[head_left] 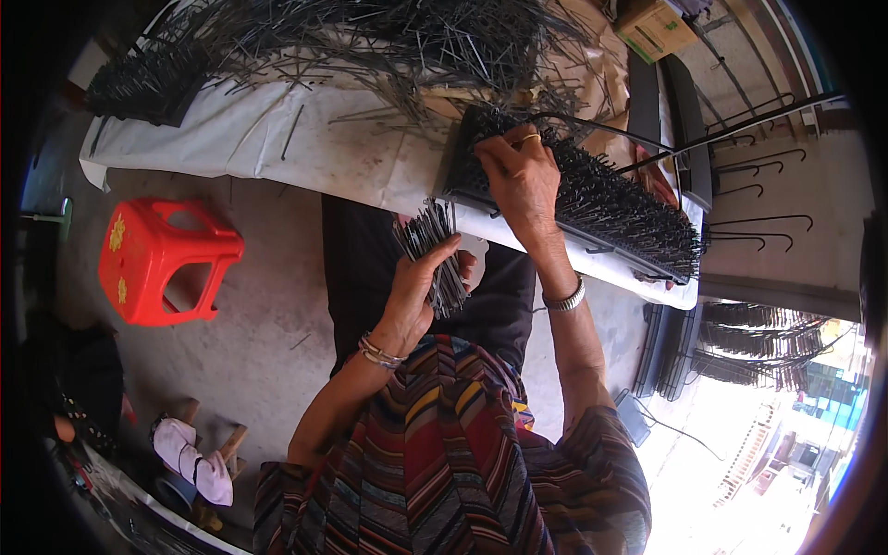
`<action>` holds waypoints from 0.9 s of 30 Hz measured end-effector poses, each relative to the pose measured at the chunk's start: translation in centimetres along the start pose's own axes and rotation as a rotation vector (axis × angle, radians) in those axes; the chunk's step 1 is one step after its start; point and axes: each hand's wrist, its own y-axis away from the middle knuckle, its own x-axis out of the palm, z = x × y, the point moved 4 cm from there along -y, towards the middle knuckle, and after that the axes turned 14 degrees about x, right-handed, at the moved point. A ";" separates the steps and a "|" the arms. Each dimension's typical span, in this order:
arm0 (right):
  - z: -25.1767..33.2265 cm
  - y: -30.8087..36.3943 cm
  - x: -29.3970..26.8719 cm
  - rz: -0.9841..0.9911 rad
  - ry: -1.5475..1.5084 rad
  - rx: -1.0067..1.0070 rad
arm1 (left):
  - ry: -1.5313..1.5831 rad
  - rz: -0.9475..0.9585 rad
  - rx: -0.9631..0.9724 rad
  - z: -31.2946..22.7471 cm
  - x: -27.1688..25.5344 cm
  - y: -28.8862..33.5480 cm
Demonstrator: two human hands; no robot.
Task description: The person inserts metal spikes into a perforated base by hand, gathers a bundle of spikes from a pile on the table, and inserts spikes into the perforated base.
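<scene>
My left hand (416,282) is wrapped round a bundle of thin dark metal rods (433,242), held above my lap just off the table's near edge. Small bent or looped ends show at the top of the bundle. My right hand (523,180) is over the left end of a long black rack (462,176), its fingertips pinched together among the rods. Whatever lies between those fingertips is too small to make out. Many short dark rods (615,208) stand densely packed along the rack, which lies slantwise on the white-covered table (342,166).
A big tangled heap of loose dark rods (398,42) covers the table's far side. Another filled rack (153,83) stands at far left. A red plastic stool (166,264) is on the floor at left. Hooked metal rods (758,227) stick out at right, near a cardboard box (655,32).
</scene>
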 end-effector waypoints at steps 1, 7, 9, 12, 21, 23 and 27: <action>-0.1 0.2 0.2 -0.002 -0.001 0.002 | 0.001 -0.016 0.004 -0.1 0.1 0.1; 0.5 1.9 -1.6 0.154 -0.381 0.274 | -0.040 -0.010 0.069 -0.6 0.1 0.3; 0.3 2.9 -1.6 0.425 -0.549 0.313 | -0.056 -0.020 0.067 -0.9 0.3 0.5; 0.3 3.7 -1.6 0.630 -0.640 0.364 | -0.090 0.009 0.069 -0.9 1.1 0.7; -1.5 1.9 -4.2 0.108 -0.700 0.453 | 0.024 -0.010 -0.032 -1.1 1.8 0.5; -1.5 1.6 -3.8 -0.074 -0.595 0.384 | 0.067 -0.017 -0.049 -0.6 1.8 0.3; -1.9 1.3 -2.3 -0.110 -0.564 0.348 | 0.079 0.009 -0.054 -0.3 1.8 0.5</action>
